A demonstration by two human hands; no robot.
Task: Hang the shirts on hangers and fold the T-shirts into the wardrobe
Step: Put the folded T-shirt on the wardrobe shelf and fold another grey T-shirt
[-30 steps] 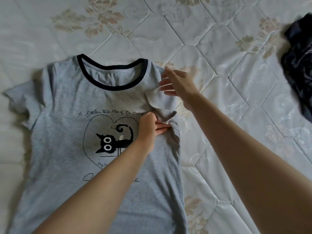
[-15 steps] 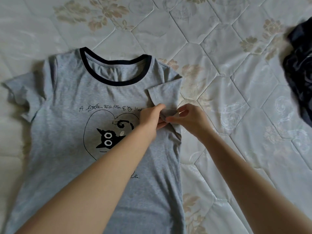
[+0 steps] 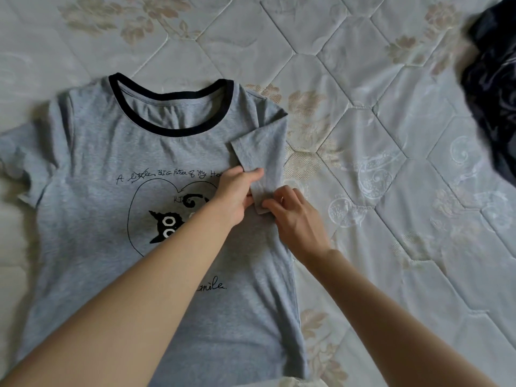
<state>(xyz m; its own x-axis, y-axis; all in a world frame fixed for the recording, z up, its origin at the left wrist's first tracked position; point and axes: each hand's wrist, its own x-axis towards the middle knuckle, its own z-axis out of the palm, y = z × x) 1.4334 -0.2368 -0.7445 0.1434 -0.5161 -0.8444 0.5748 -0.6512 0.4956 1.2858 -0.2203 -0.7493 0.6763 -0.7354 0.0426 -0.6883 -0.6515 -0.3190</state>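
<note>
A grey T-shirt [image 3: 111, 152] with a dark collar and a black cat print lies face up on the bed. Its right sleeve [image 3: 262, 146] is folded inward over the chest. My left hand [image 3: 237, 196] grips the lower end of that folded sleeve, thumb on top. My right hand [image 3: 293, 216] pinches the same sleeve end from the right side, beside my left hand. The left sleeve [image 3: 22, 169] lies spread out flat.
The quilted, flower-patterned mattress [image 3: 391, 191] stretches to the right of the T-shirt. A dark blue crumpled garment [image 3: 494, 93] lies at the right edge of the view.
My right hand has come down from the shoulder to the sleeve end beside my left hand. The sleeve now lies folded flatter over the chest.
</note>
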